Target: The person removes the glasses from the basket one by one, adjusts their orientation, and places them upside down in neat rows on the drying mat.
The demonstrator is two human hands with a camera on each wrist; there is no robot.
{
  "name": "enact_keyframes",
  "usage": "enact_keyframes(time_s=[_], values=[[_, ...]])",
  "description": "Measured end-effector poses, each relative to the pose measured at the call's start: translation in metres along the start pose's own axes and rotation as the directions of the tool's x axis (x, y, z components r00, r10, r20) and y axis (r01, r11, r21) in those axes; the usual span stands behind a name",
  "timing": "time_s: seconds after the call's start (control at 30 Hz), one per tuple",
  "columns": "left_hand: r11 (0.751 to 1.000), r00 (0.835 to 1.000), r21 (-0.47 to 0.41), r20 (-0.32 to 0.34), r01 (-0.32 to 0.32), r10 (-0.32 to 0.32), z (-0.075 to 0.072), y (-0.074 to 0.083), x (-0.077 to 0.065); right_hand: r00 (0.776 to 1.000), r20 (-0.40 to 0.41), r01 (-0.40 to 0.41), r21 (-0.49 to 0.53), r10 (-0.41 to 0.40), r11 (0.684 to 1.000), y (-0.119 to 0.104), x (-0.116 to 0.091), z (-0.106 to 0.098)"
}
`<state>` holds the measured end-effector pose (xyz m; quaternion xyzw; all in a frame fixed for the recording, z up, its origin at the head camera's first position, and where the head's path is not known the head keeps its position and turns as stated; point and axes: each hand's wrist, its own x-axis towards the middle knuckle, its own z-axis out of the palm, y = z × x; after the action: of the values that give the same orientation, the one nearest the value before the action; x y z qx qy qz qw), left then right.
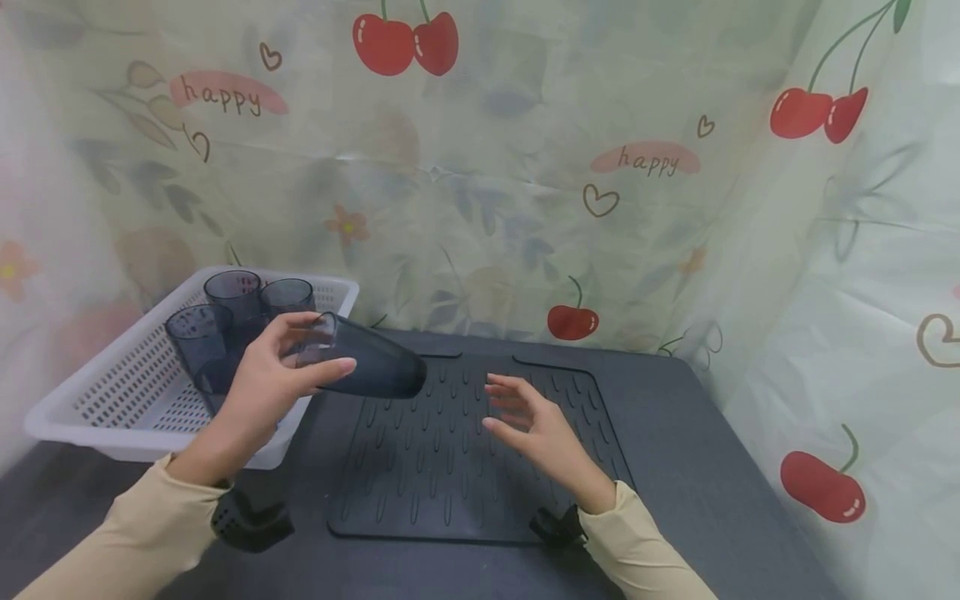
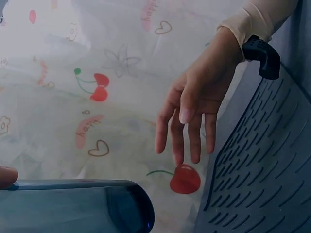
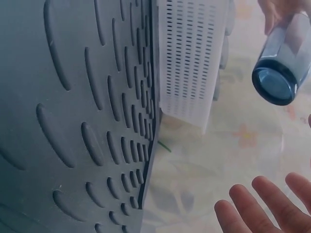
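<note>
- A person's left hand [image 1: 273,367] grasps a tinted, smoky blue-grey glass [image 1: 375,362], with the thumb on the near side and the fingers around the far side, close to the rim.
- The glass is in the air, tipped almost onto its side. Its mouth is at the left hand, and its thick, darker base points right and slightly down, toward the other hand.
- The right hand [image 1: 536,425] is released: its fingers are loosely extended, a little apart from the thumb, and well clear of the glass. It is raised over a mat.
- The mat [image 1: 420,500] is a dark rectangle lying on the desk [image 1: 720,467], covered with rows of slender raised ridges and edged by a low lip.
- To the left is a white plastic basket [image 1: 71,429] with perforated walls and floor. Three similar tinted glasses [image 1: 198,350] stand close together inside it, mouths upward, partly hidden by the left hand and forearm.
- Both arms wear cream sleeves [image 1: 146,533], and a black device [image 1: 251,521] shows at each wrist.
- Behind and to the sides of the desk hangs a pale sheet [image 1: 487,125] printed with red cherries, flowers, leaves, outlined hearts and the word "happy".
</note>
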<state>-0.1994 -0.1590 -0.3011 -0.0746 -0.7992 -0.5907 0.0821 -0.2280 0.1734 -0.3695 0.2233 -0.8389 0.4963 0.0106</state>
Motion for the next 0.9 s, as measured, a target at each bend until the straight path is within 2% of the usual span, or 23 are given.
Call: enact_keyframes(time_s=[0.23, 0.63, 0.9], values=[[0.999, 1.000, -0.040, 0.009, -0.013, 0.014, 0.011, 0.000, 0.000, 0.999, 0.005, -0.037, 0.008, 0.037, 0.999, -0.011, 0.001, 0.002], [0.997, 1.000, -0.078, 0.005, 0.002, -0.001, 0.027, -0.002, -0.001, 0.999, 0.004, 0.037, 0.020, -0.037, 0.999, -0.008, 0.004, 0.004], [0.991, 1.000, -0.134, 0.030, 0.009, -0.005, 0.037, -0.006, 0.001, 0.998, 0.012, 0.060, 0.050, -0.061, 0.997, -0.009, 0.006, 0.006]])
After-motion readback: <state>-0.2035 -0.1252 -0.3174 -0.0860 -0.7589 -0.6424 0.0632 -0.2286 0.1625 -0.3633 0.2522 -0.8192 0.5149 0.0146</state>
